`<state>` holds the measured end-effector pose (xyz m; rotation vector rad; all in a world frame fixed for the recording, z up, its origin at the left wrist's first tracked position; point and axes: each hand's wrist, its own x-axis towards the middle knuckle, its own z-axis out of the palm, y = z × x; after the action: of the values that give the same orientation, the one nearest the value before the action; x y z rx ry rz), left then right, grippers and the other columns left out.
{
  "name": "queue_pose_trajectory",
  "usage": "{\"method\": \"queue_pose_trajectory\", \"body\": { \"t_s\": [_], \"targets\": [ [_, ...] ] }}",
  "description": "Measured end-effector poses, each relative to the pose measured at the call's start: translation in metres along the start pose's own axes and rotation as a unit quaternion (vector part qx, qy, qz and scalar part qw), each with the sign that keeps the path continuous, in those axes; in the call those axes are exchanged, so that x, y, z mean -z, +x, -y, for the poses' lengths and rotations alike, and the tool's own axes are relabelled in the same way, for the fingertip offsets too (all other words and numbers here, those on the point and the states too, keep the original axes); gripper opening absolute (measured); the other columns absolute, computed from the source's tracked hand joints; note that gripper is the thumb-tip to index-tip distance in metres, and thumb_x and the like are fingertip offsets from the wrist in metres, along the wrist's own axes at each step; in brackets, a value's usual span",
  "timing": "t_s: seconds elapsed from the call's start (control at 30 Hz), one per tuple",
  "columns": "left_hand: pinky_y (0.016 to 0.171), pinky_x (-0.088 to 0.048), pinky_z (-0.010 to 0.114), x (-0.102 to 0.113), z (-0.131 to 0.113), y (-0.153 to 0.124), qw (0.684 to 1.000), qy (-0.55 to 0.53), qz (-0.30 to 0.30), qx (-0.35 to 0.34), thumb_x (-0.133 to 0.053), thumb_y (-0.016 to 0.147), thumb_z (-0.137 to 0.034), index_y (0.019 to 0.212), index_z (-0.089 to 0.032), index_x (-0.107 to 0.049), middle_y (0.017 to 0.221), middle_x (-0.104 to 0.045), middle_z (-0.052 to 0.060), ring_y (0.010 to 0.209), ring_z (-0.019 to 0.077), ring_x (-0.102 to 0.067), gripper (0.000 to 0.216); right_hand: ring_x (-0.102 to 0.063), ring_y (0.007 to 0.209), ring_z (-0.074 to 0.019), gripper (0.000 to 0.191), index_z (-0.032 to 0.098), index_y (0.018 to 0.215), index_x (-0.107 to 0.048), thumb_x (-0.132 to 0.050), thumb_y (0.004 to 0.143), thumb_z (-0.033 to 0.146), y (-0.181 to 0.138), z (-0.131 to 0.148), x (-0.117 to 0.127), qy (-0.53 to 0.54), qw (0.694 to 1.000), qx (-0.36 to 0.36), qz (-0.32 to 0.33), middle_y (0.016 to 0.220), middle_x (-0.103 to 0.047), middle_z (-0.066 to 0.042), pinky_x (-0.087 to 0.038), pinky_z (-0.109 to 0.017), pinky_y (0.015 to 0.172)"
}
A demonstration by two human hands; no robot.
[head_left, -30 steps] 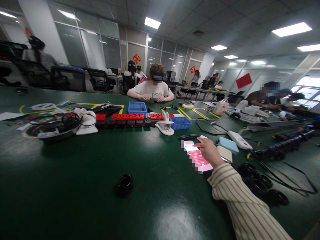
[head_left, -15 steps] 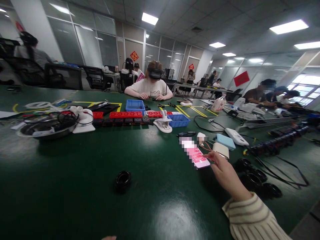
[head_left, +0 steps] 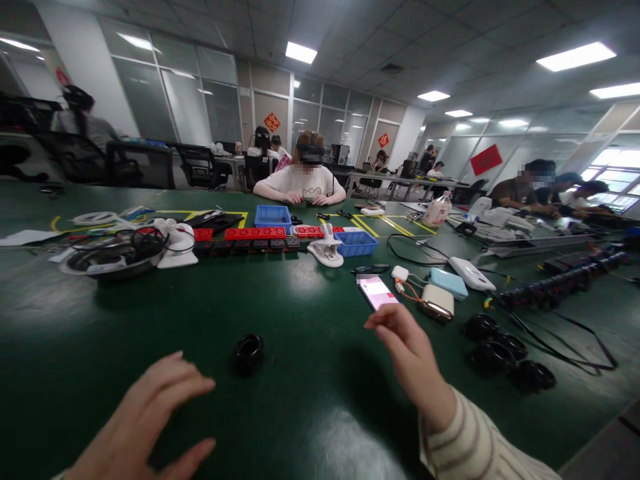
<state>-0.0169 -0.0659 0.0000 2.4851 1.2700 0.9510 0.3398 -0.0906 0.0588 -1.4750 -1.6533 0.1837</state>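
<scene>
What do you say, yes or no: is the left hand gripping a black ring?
No: the left hand is open, with green tabletop visible between it and the nearest black ring.

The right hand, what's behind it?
Past the right hand a phone with a lit screen lies on the green table. The hand covers the phone's near end, so what its screen shows there cannot be seen.

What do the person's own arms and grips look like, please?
The cream fabric right sleeve has grey-brown stripes and a loose cuff; of the left one only a pale sliver shows. The bare human right grip and bare human left grip wear no gloves, and no markings show.
</scene>
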Motion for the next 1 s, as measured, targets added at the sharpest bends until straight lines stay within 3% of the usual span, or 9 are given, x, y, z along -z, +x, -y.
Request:
{"method": "queue_pose_trajectory", "body": {
  "t_s": [0.17,0.23,0.33,0.43,0.57,0.73,0.8,0.87,1.0],
  "targets": [
    [0.102,-0.027,0.054,-0.011,0.010,0.056,0.995,0.063,0.075,0.001,-0.072,0.052,-0.057,0.120,-0.019,-0.054,0.120,-0.055,0.012,0.117,0.0394,-0.044,0.080,-0.054,0.094,-0.0229,0.030,0.018,0.110,-0.048,-0.043,0.088,0.037,0.019,0.062,-0.094,-0.004,0.989,0.100,0.113,0.102,-0.057,-0.009,-0.045,-0.036,0.082],
    [0.102,-0.027,0.053,-0.022,0.012,0.062,0.993,0.061,0.097,-0.013,-0.074,0.049,-0.056,0.120,-0.020,-0.054,0.122,-0.054,0.012,0.117,0.0388,-0.043,0.082,-0.052,0.095,-0.0266,0.039,0.016,0.110,-0.050,-0.048,0.085,0.045,0.029,0.072,-0.122,-0.024,0.984,0.119,0.133,0.103,-0.056,-0.011,-0.044,-0.041,0.081],
    [0.098,-0.034,0.052,-0.032,0.016,0.065,0.992,0.035,0.119,-0.016,-0.077,0.048,-0.054,0.112,-0.020,-0.059,0.115,-0.057,0.011,0.111,0.0376,-0.048,0.074,-0.052,0.085,-0.0266,0.042,0.015,0.095,-0.055,-0.051,0.082,0.055,0.041,0.076,-0.144,-0.057,0.978,0.129,0.150,0.091,-0.056,-0.010,-0.044,-0.041,0.072],
    [0.091,-0.039,0.050,-0.034,0.019,0.072,0.989,0.009,0.150,-0.011,-0.079,0.056,-0.045,0.101,-0.021,-0.061,0.107,-0.059,0.008,0.101,0.0336,-0.053,0.054,-0.053,0.078,-0.0231,0.044,0.017,0.082,-0.055,-0.050,0.081,0.060,0.046,0.074,-0.151,-0.114,0.965,0.156,0.175,0.083,-0.056,-0.006,-0.044,-0.035,0.064],
    [0.090,-0.040,0.048,-0.033,0.023,0.084,0.980,-0.020,0.192,-0.053,-0.071,0.068,-0.032,0.096,-0.023,-0.061,0.096,-0.060,0.004,0.091,0.0285,-0.055,0.032,-0.054,0.070,-0.0194,0.045,0.018,0.081,-0.056,-0.050,0.081,0.062,0.049,0.073,-0.151,-0.158,0.936,0.231,0.213,0.077,-0.060,-0.003,-0.040,-0.029,0.055],
    [0.088,-0.043,0.037,-0.029,0.031,0.093,0.960,-0.059,0.253,-0.102,-0.068,0.062,-0.020,0.097,-0.023,-0.059,0.108,-0.052,0.003,0.100,0.0272,-0.050,0.036,-0.054,0.077,-0.0167,0.025,0.018,0.085,-0.060,-0.054,0.086,0.042,0.050,0.067,-0.138,-0.110,0.889,0.372,0.243,0.091,-0.066,-0.002,-0.040,-0.028,0.063],
    [0.089,-0.042,0.035,-0.027,0.032,0.095,0.953,-0.065,0.270,-0.124,-0.065,0.062,-0.018,0.095,-0.024,-0.059,0.108,-0.050,0.002,0.101,0.0263,-0.048,0.033,-0.054,0.087,-0.0164,0.013,0.018,0.092,-0.060,-0.053,0.085,0.027,0.048,0.064,-0.134,-0.055,0.884,0.384,0.260,0.094,-0.066,0.000,-0.041,-0.028,0.074],
    [0.089,-0.042,0.036,-0.027,0.032,0.096,0.949,-0.067,0.280,-0.131,-0.065,0.062,-0.019,0.095,-0.024,-0.059,0.105,-0.052,0.002,0.099,0.0261,-0.049,0.034,-0.053,0.096,-0.0149,0.020,0.017,0.096,-0.059,-0.047,0.080,0.015,0.044,0.062,-0.132,0.005,0.884,0.384,0.266,0.097,-0.066,0.000,-0.040,-0.027,0.085],
    [0.099,-0.034,0.046,-0.029,0.030,0.089,0.967,-0.077,0.226,-0.092,-0.076,0.057,-0.034,0.117,-0.025,-0.048,0.115,-0.051,0.004,0.109,0.0314,-0.045,0.066,-0.051,0.105,-0.0153,0.028,0.014,0.104,-0.055,-0.039,0.082,0.022,0.033,0.065,-0.139,0.092,0.911,0.349,0.202,0.104,-0.063,-0.005,-0.036,-0.028,0.093]
  ]
}}
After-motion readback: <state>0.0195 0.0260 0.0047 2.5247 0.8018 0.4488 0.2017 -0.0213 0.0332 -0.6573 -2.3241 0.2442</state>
